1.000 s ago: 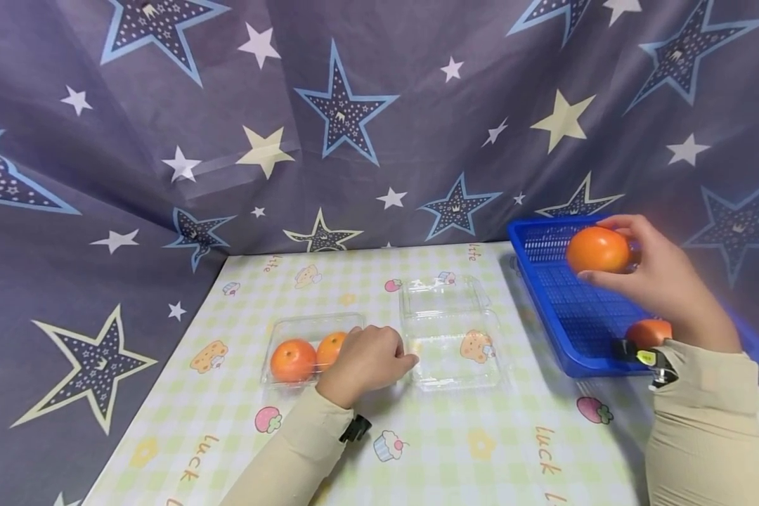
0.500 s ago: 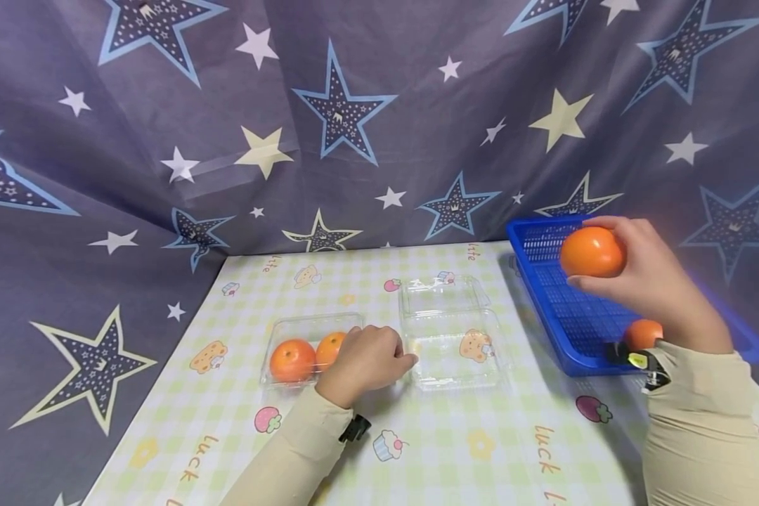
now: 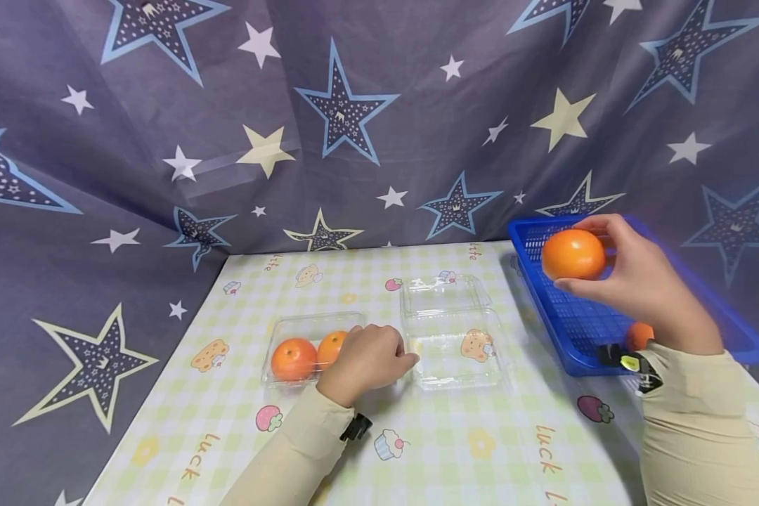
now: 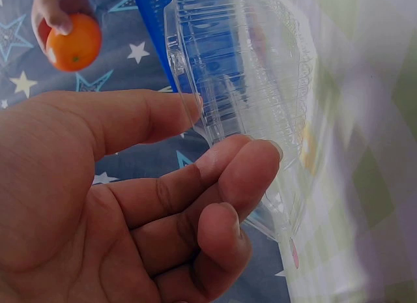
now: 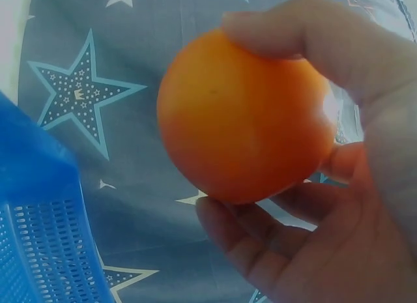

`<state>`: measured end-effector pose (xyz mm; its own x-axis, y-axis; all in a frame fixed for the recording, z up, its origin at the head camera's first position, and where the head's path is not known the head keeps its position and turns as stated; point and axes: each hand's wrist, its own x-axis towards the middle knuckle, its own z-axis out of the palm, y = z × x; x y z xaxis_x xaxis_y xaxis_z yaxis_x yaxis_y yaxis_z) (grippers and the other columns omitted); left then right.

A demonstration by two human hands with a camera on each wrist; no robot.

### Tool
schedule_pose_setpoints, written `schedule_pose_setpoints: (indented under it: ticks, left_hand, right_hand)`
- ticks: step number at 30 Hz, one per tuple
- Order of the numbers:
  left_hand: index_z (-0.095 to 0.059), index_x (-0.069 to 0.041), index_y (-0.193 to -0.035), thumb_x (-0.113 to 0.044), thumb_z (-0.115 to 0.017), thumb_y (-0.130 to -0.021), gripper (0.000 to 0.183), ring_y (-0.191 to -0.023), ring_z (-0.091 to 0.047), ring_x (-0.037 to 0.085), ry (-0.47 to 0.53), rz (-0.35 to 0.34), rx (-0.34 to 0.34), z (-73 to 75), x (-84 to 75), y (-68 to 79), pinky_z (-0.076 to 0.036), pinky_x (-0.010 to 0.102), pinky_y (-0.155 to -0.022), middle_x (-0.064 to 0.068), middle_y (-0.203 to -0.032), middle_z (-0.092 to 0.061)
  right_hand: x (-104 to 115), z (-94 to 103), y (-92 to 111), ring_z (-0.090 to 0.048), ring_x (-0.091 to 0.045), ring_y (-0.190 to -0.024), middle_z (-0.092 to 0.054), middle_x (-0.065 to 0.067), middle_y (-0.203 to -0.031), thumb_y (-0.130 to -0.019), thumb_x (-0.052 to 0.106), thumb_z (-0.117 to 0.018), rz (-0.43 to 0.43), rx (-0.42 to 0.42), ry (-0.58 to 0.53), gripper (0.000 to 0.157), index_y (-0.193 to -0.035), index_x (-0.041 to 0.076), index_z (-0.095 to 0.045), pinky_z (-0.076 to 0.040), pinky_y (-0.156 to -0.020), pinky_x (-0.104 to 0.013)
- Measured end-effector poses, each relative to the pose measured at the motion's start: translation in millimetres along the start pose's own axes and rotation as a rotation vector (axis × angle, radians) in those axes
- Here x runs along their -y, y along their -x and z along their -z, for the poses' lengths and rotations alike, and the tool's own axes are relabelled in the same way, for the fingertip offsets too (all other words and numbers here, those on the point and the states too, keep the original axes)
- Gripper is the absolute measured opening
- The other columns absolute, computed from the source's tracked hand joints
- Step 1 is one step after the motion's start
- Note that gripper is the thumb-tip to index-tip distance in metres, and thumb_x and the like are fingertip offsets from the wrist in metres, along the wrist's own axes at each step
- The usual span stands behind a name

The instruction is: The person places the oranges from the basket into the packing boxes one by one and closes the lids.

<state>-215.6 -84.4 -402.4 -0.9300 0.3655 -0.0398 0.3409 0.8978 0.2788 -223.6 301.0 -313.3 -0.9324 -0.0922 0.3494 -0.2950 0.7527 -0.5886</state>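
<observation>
My right hand (image 3: 648, 277) grips an orange (image 3: 573, 254) above the blue basket. In the right wrist view the thumb lies on one side of the orange (image 5: 244, 120) and the fingers on the other. My left hand (image 3: 370, 357) is at the left edge of an open clear plastic clamshell box (image 3: 455, 351). The left wrist view shows its thumb and forefinger pinching the rim of that box (image 4: 221, 62). Beside the left hand stands another clear box (image 3: 278, 325) with two oranges (image 3: 294, 359) in it, one partly hidden by the hand.
The blue basket (image 3: 550, 337) stands at the table's right side, with another orange (image 3: 639, 336) in it, partly hidden by my right wrist. A star-patterned curtain (image 3: 367, 126) hangs behind the table. A checked, printed cloth (image 3: 449, 457) covers the tabletop.
My right hand has moved left with the orange, towards the left side of the basket. The left hand and both clear boxes have stayed in place.
</observation>
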Motion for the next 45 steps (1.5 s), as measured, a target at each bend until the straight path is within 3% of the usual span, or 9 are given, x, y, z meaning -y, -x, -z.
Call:
schedule_pose_setpoints:
  ticks: [11,18,24,31,37,42,45]
  left_hand:
    - [-0.044,-0.021,-0.046,-0.046,-0.067,-0.095,0.059,-0.051,-0.037,0.015,-0.006,0.0,-0.002,-0.8,0.8,-0.2,-0.034,0.038,-0.076,-0.011,-0.043,-0.028]
    - [-0.043,-0.021,-0.046,-0.046,-0.067,-0.095,0.059,-0.051,-0.036,0.014,-0.009,0.001,0.005,-1.0,0.9,-0.5,-0.034,0.038,-0.076,-0.012,-0.042,-0.027]
    - [-0.044,-0.022,-0.047,-0.046,-0.067,-0.095,0.058,-0.051,-0.036,0.014,-0.009,0.0,0.006,-0.9,1.2,-1.0,-0.034,0.038,-0.076,-0.012,-0.043,-0.027]
    - [-0.044,-0.021,-0.047,-0.046,-0.067,-0.095,0.059,-0.051,-0.037,0.014,-0.003,-0.001,0.01,0.3,0.5,-0.8,-0.034,0.038,-0.076,-0.012,-0.043,-0.027]
    - [-0.045,-0.021,-0.047,-0.046,-0.066,-0.096,0.059,-0.051,-0.038,0.015,-0.005,-0.001,0.009,0.5,0.1,-0.5,-0.034,0.039,-0.077,-0.011,-0.043,-0.028]
    - [-0.045,-0.021,-0.048,-0.046,-0.066,-0.096,0.058,-0.052,-0.037,0.014,-0.012,-0.004,0.008,0.2,-0.1,-0.6,-0.034,0.039,-0.077,-0.011,-0.044,-0.029]
    - [-0.045,-0.021,-0.047,-0.046,-0.066,-0.096,0.059,-0.051,-0.037,0.014,-0.011,-0.006,0.008,0.7,-0.4,-0.4,-0.034,0.038,-0.076,-0.011,-0.043,-0.028]
  right_hand:
    - [9.8,-4.8,2.2,-0.058,-0.029,-0.11,-0.061,-0.008,-0.129,-0.074,0.038,-0.095,0.016,0.012,-0.03,0.085,-0.14,0.017,-0.045,-0.045,-0.078,-0.017]
    - [14.4,-8.7,0.4,-0.058,-0.028,-0.109,-0.057,-0.009,-0.133,-0.072,0.026,-0.097,0.084,0.002,-0.055,0.088,-0.145,0.018,-0.049,-0.042,-0.079,-0.005]
    - [21.3,-12.6,0.4,-0.051,-0.02,-0.107,-0.055,-0.003,-0.126,-0.07,0.027,-0.098,0.15,-0.016,0.002,0.077,-0.138,0.023,-0.061,-0.042,-0.082,-0.017]
    - [27.0,-17.7,1.2,-0.058,-0.025,-0.107,-0.058,-0.003,-0.128,-0.072,0.032,-0.097,0.127,0.017,-0.023,0.073,-0.135,0.021,-0.061,-0.045,-0.08,-0.012]
    - [31.9,-24.8,-0.3,-0.063,-0.027,-0.107,-0.064,-0.004,-0.128,-0.072,0.041,-0.095,0.128,0.059,0.005,0.074,-0.134,0.02,-0.061,-0.053,-0.086,-0.031]
    - [32.2,-32.9,-2.8,-0.066,-0.024,-0.099,-0.068,-0.004,-0.122,-0.072,0.039,-0.096,0.185,0.067,0.021,0.071,-0.132,0.018,-0.063,-0.052,-0.081,-0.021]
    - [32.9,-37.1,-3.5,-0.066,-0.022,-0.096,-0.069,-0.002,-0.12,-0.072,0.04,-0.095,0.195,0.084,0.018,0.069,-0.131,0.02,-0.064,-0.052,-0.078,-0.021]
